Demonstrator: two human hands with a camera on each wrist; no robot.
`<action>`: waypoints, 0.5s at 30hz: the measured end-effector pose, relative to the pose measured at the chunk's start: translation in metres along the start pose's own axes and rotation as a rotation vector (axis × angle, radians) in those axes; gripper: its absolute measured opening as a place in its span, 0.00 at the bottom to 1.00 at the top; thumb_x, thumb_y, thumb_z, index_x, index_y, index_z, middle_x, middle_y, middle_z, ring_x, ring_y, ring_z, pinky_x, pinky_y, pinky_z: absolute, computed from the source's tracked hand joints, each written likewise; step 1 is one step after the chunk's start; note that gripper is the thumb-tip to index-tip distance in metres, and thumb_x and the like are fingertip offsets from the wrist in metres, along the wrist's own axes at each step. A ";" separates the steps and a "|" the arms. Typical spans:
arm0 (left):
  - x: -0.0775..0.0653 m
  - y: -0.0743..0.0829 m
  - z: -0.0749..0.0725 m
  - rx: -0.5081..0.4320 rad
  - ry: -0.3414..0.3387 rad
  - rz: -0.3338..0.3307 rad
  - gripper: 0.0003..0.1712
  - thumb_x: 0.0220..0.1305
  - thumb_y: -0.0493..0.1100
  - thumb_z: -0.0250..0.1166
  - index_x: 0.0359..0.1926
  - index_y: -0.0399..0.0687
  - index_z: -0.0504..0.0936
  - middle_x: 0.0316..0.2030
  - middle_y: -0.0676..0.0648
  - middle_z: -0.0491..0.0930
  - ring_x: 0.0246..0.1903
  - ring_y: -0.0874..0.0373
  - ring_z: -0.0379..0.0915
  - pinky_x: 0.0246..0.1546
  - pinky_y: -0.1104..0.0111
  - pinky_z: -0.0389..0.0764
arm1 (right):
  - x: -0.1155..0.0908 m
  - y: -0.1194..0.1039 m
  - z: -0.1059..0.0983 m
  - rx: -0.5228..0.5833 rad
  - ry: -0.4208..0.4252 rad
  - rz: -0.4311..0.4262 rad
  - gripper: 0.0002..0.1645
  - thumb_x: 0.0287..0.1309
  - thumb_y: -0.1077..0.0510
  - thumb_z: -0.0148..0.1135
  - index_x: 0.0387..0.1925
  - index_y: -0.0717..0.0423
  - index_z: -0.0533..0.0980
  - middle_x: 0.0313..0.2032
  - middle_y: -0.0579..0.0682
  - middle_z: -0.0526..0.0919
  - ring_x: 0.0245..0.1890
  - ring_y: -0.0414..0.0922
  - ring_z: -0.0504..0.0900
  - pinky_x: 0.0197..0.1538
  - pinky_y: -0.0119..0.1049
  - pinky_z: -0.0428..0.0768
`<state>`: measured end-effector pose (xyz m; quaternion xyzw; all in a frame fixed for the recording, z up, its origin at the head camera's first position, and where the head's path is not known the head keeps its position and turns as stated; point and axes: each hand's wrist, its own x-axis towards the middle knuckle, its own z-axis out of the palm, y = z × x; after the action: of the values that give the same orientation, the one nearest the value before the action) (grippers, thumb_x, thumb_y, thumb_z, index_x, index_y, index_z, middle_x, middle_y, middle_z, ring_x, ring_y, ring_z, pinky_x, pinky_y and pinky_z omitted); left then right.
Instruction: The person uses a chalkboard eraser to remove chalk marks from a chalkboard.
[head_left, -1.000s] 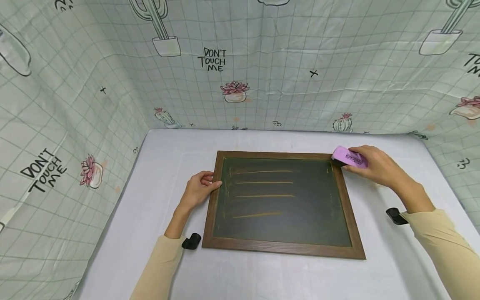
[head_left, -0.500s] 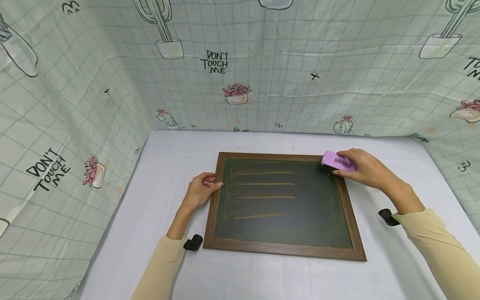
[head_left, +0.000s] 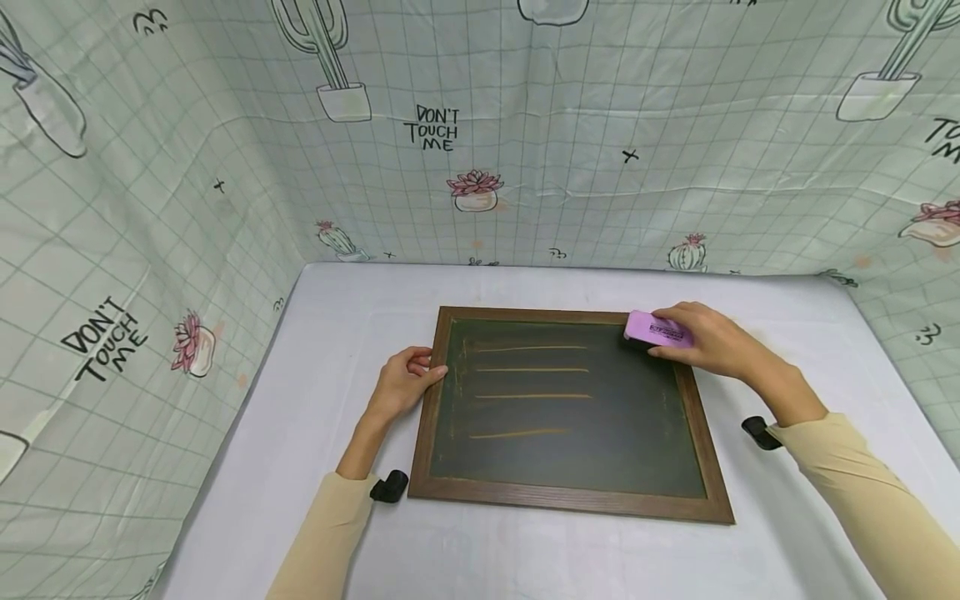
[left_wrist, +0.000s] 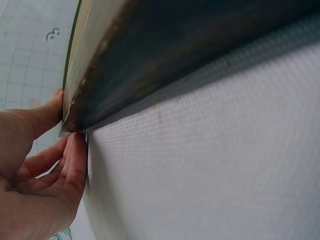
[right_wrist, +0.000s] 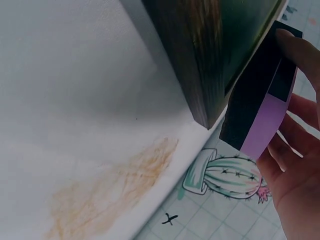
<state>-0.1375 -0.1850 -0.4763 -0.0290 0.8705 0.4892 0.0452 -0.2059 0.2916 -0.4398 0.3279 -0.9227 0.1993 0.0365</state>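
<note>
A wooden-framed chalkboard lies on the white table, with several yellow chalk lines across its left half. My left hand pinches the board's left edge; in the left wrist view the thumb rests on the frame and the curled fingers are against its lower edge. Over the board's upper right corner, my right hand holds a purple chalkboard eraser with a black felt underside. The right wrist view shows that felt tilted; whether it touches the board cannot be made out.
The white table extends around the board. A brownish smudge marks its surface in the right wrist view. Behind and left hangs a gridded, cactus-printed cloth. Black devices are worn at both wrists.
My right hand has moved left with the eraser, from the board's upper right corner inward along the top edge. The left hand and the board stay in place; the head view shifts slightly.
</note>
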 end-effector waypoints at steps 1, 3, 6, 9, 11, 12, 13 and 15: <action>0.000 0.000 0.000 -0.001 -0.002 -0.004 0.28 0.67 0.39 0.71 0.62 0.28 0.76 0.46 0.36 0.80 0.41 0.50 0.75 0.41 0.66 0.74 | 0.001 0.000 0.001 0.003 -0.003 -0.008 0.34 0.51 0.54 0.81 0.55 0.69 0.80 0.48 0.63 0.83 0.47 0.57 0.80 0.49 0.57 0.78; 0.000 0.000 0.000 0.002 -0.006 -0.007 0.28 0.68 0.39 0.71 0.63 0.28 0.76 0.46 0.36 0.80 0.41 0.50 0.75 0.41 0.66 0.74 | 0.004 -0.002 0.003 0.004 -0.012 -0.018 0.34 0.51 0.54 0.81 0.56 0.69 0.80 0.48 0.62 0.84 0.47 0.57 0.80 0.49 0.57 0.78; -0.001 0.000 0.000 0.001 -0.010 -0.010 0.28 0.68 0.39 0.71 0.63 0.28 0.76 0.47 0.36 0.79 0.41 0.50 0.75 0.41 0.65 0.74 | 0.007 -0.005 0.003 0.004 -0.036 -0.015 0.34 0.52 0.53 0.80 0.57 0.69 0.79 0.48 0.61 0.84 0.47 0.56 0.80 0.48 0.55 0.78; -0.001 0.000 0.000 -0.001 -0.010 -0.009 0.28 0.68 0.39 0.71 0.63 0.28 0.76 0.47 0.36 0.79 0.41 0.50 0.75 0.41 0.65 0.74 | 0.010 -0.009 0.004 0.005 -0.059 -0.005 0.35 0.54 0.52 0.79 0.58 0.69 0.79 0.48 0.60 0.83 0.45 0.54 0.79 0.46 0.53 0.78; -0.001 0.000 -0.001 -0.003 -0.009 -0.008 0.28 0.68 0.39 0.71 0.63 0.28 0.76 0.46 0.36 0.79 0.40 0.50 0.75 0.41 0.65 0.74 | 0.012 -0.011 0.005 0.005 -0.066 -0.004 0.35 0.54 0.52 0.79 0.58 0.69 0.79 0.47 0.60 0.83 0.45 0.53 0.79 0.47 0.53 0.78; -0.001 0.000 -0.001 -0.003 -0.008 -0.008 0.28 0.68 0.39 0.71 0.63 0.28 0.76 0.46 0.36 0.79 0.40 0.50 0.75 0.41 0.65 0.74 | 0.013 -0.011 0.006 0.004 -0.067 -0.007 0.35 0.54 0.52 0.79 0.58 0.69 0.79 0.47 0.60 0.83 0.44 0.53 0.78 0.46 0.52 0.78; -0.001 0.000 -0.001 -0.002 -0.008 -0.008 0.28 0.68 0.39 0.71 0.63 0.28 0.76 0.46 0.36 0.79 0.40 0.50 0.75 0.41 0.65 0.74 | 0.015 -0.012 0.006 0.007 -0.068 -0.009 0.35 0.54 0.52 0.79 0.58 0.69 0.79 0.47 0.60 0.83 0.44 0.53 0.78 0.46 0.52 0.78; -0.001 0.001 -0.001 -0.002 -0.007 -0.007 0.28 0.68 0.39 0.71 0.63 0.28 0.76 0.46 0.36 0.79 0.41 0.50 0.75 0.41 0.65 0.74 | 0.017 -0.012 0.008 0.011 -0.070 -0.015 0.36 0.53 0.52 0.80 0.58 0.69 0.79 0.46 0.59 0.83 0.43 0.52 0.78 0.46 0.51 0.77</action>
<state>-0.1365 -0.1852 -0.4754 -0.0303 0.8696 0.4902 0.0502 -0.2112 0.2698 -0.4400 0.3419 -0.9198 0.1924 0.0038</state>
